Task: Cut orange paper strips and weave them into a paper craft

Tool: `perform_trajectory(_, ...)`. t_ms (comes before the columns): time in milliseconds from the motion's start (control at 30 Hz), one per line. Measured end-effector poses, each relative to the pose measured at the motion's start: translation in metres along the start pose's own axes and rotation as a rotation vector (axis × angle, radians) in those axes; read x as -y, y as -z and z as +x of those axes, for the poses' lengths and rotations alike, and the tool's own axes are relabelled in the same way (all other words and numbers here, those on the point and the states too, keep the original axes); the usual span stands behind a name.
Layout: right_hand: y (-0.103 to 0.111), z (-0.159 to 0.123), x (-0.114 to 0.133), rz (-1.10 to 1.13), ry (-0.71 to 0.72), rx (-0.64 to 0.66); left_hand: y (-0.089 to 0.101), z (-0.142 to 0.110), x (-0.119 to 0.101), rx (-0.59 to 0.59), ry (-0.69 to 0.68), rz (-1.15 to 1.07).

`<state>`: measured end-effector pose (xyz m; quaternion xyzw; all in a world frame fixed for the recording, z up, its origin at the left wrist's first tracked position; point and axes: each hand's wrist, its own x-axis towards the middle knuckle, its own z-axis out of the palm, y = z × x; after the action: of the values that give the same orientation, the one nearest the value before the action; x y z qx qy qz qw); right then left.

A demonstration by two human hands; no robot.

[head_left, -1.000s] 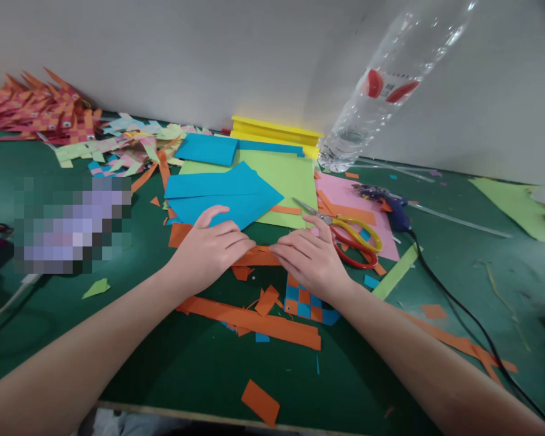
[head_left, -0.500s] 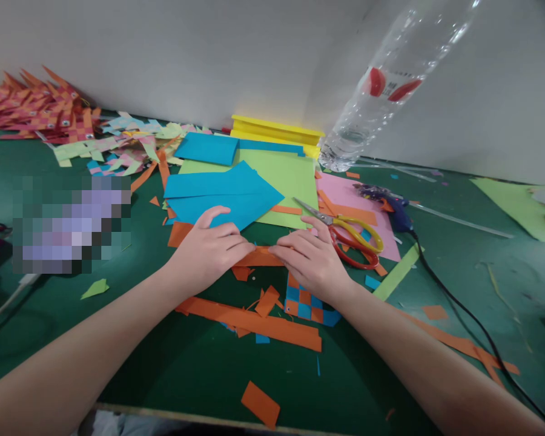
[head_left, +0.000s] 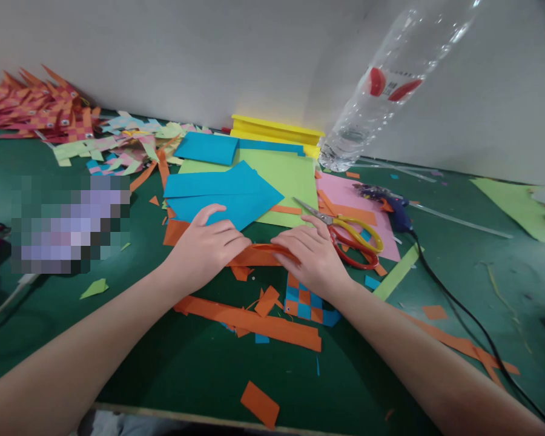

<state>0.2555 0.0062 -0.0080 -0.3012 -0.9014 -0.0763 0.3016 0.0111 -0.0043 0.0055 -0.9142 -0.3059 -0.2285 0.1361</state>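
Between my two hands runs a folded orange paper strip (head_left: 260,257), its upper edge slightly bowed open in the middle. My left hand (head_left: 212,248) pinches it on the left, thumb and fingers pressed together. On the right, my right hand (head_left: 311,254) grips the same strip, with its index finger raised. A blue-and-orange woven paper fish (head_left: 303,301) lies partly under my right wrist. Scissors (head_left: 352,233) with red and yellow handles rest just beyond that hand. Past my left hand lie folded blue papers (head_left: 222,191) on a light green sheet (head_left: 295,181).
Another orange strip (head_left: 254,321) and paper scraps lie nearer me. At right are a blue glue gun (head_left: 397,212) with a black cord and a tilted plastic bottle (head_left: 367,103). Woven orange-red paper pieces (head_left: 40,109) are heaped at back left, behind a blurred-out object (head_left: 72,227).
The strip has shifted slightly left with my left hand. The gap between my fingertips has widened, and the strip's top edge now bows open there.
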Motion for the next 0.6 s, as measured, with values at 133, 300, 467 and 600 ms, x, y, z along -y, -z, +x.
perform_trajectory(133,-0.0013,-0.0009,-0.0021,0.039,-0.055,-0.014,-0.0001,-0.0006,0.0007,-0.002,0.019,0.012)
perform_trajectory(300,-0.0015,-0.0001,-0.0022,0.052,-0.075,-0.047,-0.0010,-0.0010,0.0017,0.003,0.039,0.030)
perform_trajectory(467,-0.0013,0.0008,-0.0019,0.069,-0.060,-0.055,-0.0013,0.0000,0.0008,-0.008,0.032,0.047)
perform_trajectory(600,-0.0014,-0.0002,-0.0027,0.075,-0.047,-0.053,-0.0016,0.0009,-0.0001,-0.013,0.043,0.047)
